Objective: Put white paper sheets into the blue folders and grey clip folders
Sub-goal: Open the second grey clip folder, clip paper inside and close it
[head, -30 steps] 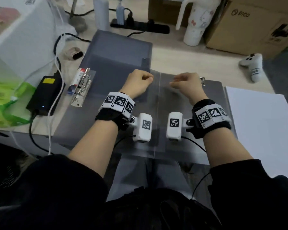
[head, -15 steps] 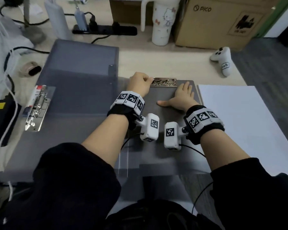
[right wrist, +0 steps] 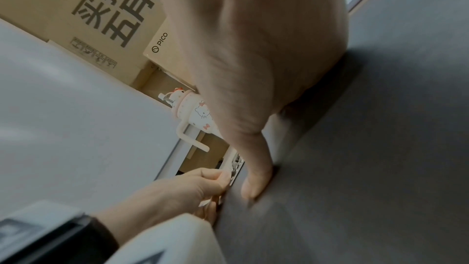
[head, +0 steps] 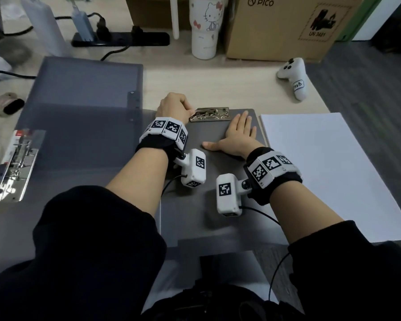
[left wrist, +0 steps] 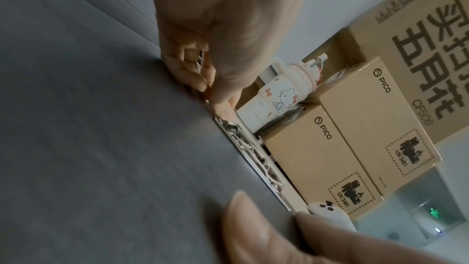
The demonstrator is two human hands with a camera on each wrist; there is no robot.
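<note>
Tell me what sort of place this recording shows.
Most likely an office desk or workroom: a grey clip folder and a stack of white paper on the desk, a power strip, and cardboard PICO boxes behind.

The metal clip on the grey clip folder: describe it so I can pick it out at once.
Start at the big white paper stack on the right of the desk; directly left lies the grey clip folder, with the right hand flat on it. Along its far edge sits the metal clip, pinched at its left end by the left hand. It is the only shiny strip lying crosswise there.
</note>
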